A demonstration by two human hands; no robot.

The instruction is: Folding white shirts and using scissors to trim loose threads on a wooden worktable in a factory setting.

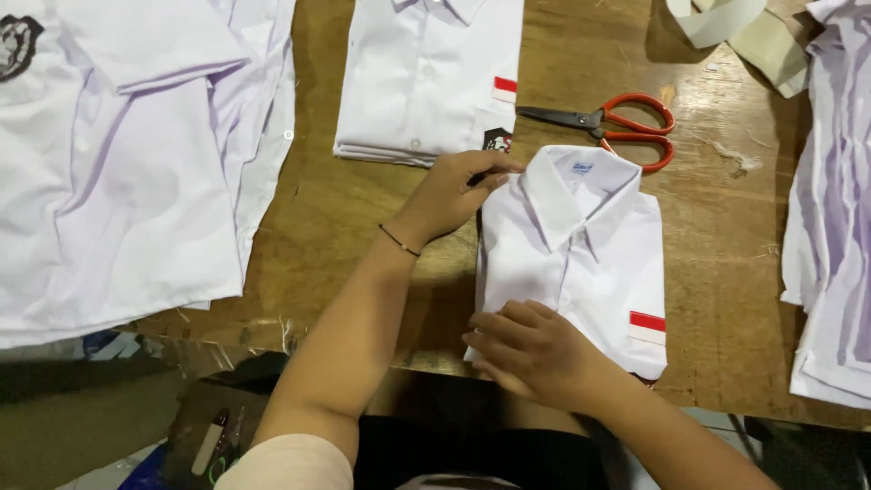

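From the head camera I count two neatly folded white shirts on the wooden counter [726, 272]: one folded shirt [590, 263] under my hands near the front edge, collar up and pointing away from me, and a second folded shirt [426, 82] lying just beyond it at the top of the frame. My left hand [454, 195] rests on the near shirt's upper left corner beside the collar, fingers [494, 168] curled together and pressing on the shoulder fold; whether they pinch cloth I cannot tell. My right hand [535, 349] lies flat on the shirt's lower left corner, fingers [508, 319] close together and pressing the fabric down. A thin dark bracelet [399, 240] circles my left wrist. One pair of scissors [617, 127] with orange handles lies just past the near shirt's collar, blades pointing left toward the far shirt. I count two small red-and-white rectangular patches: one patch [647, 327] on the near shirt's lower right, another patch [504, 89] on the far shirt's right edge, with a dark badge [496, 139] just below it. A small pale blue neck label [582, 167] sits inside the near collar. Loose white shirts [118, 163] spread at left, one bearing a dark crest [16, 45], and more white cloth [830, 227] is heaped at right.
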